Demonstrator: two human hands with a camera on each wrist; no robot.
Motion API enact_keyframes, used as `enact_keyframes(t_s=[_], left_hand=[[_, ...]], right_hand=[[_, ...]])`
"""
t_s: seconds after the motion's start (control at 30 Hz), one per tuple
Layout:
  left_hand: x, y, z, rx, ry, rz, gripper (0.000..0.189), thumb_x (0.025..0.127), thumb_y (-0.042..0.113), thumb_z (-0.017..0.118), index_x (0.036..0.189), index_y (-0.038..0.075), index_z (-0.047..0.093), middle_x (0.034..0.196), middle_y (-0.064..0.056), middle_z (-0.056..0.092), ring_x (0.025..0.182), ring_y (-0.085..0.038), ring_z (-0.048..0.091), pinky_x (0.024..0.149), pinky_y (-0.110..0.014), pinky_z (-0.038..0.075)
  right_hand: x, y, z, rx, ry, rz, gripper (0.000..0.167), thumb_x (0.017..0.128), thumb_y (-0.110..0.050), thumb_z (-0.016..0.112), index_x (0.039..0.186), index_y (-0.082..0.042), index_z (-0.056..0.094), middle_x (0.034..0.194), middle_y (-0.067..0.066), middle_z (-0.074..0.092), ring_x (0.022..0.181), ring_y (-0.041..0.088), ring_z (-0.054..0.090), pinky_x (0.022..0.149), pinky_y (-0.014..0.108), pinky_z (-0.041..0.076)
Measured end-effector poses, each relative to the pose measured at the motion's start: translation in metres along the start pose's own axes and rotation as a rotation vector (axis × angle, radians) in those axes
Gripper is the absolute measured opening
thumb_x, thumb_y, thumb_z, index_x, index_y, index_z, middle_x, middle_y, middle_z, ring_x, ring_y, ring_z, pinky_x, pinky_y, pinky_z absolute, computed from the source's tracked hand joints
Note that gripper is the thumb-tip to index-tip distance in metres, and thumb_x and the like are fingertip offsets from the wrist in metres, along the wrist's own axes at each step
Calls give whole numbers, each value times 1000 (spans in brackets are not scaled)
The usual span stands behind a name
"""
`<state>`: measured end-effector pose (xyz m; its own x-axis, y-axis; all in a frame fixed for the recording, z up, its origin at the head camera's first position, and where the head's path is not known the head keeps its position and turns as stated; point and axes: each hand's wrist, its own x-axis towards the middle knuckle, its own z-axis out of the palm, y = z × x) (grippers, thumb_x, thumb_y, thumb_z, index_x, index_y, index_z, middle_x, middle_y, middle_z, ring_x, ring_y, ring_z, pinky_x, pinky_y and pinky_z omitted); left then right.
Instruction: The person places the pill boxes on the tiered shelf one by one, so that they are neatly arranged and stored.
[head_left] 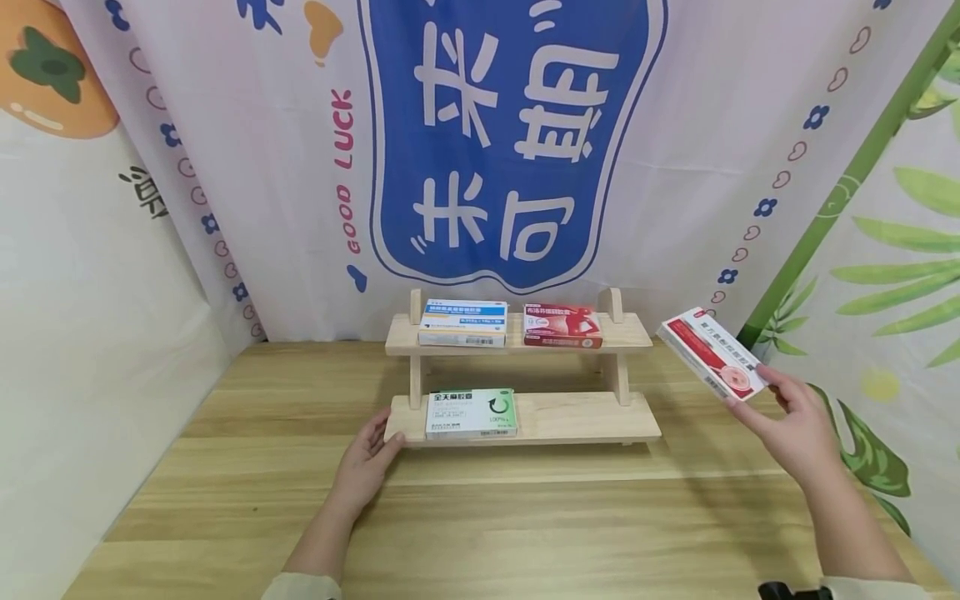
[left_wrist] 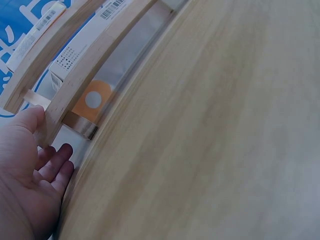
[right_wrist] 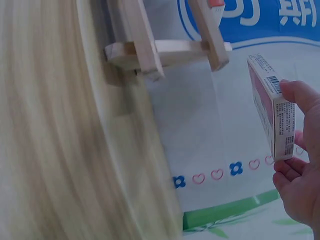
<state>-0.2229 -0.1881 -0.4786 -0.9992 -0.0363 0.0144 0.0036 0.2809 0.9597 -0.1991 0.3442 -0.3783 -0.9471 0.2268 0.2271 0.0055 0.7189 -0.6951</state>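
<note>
My right hand (head_left: 802, 429) pinches a white-and-red medicine box (head_left: 712, 354) by its near end, holding it tilted in the air right of the wooden display rack (head_left: 585, 417). In the right wrist view the thumb lies on the barcoded edge of the box (right_wrist: 272, 107), fingers on the opposite side. My left hand (head_left: 363, 467) grips the left end of the rack's lower shelf, thumb at its front edge; in the left wrist view the fingers curl below the board (left_wrist: 82, 80). Beside that hand, a green-and-white medicine box (head_left: 471, 414) lies on the lower shelf.
On the upper shelf lie a blue-and-white medicine box (head_left: 462, 323) and a red medicine box (head_left: 562, 325), side by side. The rack stands toward the back of a wood-grain table (head_left: 525, 533). Behind it hangs a printed cloth (head_left: 300, 208), with more cloth at both sides.
</note>
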Motion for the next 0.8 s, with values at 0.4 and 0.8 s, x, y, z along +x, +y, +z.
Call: enact_keyframes(t_s=[0.4, 0.8], left_hand=[[0, 1, 0, 1, 3, 10, 60, 100, 23, 57, 151, 3, 31, 156, -23, 32, 145, -35, 32, 120, -47, 31], [2, -3, 0, 4, 7, 26, 60, 99, 21, 58, 150, 3, 32, 155, -24, 34, 144, -36, 35, 119, -47, 32]], right_hand=[[-9, -34, 4, 44, -96, -141, 76, 90, -35, 72, 148, -1, 38, 149, 27, 33, 131, 47, 37, 83, -7, 25], [-17, -51, 27, 75, -199, -204, 72, 86, -30, 77, 145, -4, 44, 146, 22, 40, 132, 43, 40, 98, 6, 36]])
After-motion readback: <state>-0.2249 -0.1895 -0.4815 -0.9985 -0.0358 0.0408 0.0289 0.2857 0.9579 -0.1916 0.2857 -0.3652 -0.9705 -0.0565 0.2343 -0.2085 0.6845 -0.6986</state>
